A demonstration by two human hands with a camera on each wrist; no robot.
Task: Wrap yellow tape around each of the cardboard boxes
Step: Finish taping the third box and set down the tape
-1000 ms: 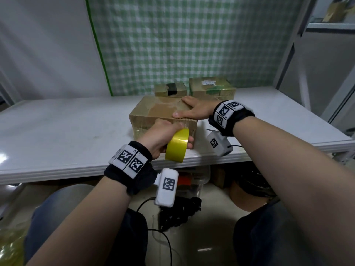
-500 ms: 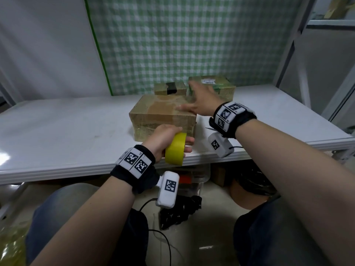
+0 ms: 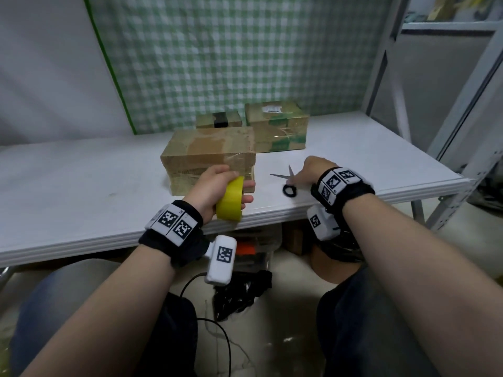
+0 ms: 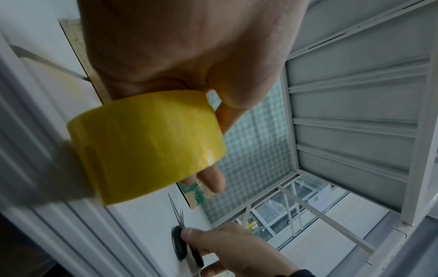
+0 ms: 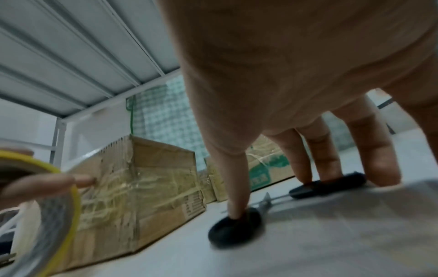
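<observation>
One hand has left the box top: the right hand is now setting curled fingers into the scissors on the surface, probably to cut, while the left hand is gripping the tape roll against the box.

Right hand covers most of the scissors handles in head view. Small rear box half hidden behind the front box. Tape roll blurred, cut off at right-wrist frame edge.

wrists: black bands, checkered marker tags | white camera pods | legs: dark trousers
</observation>
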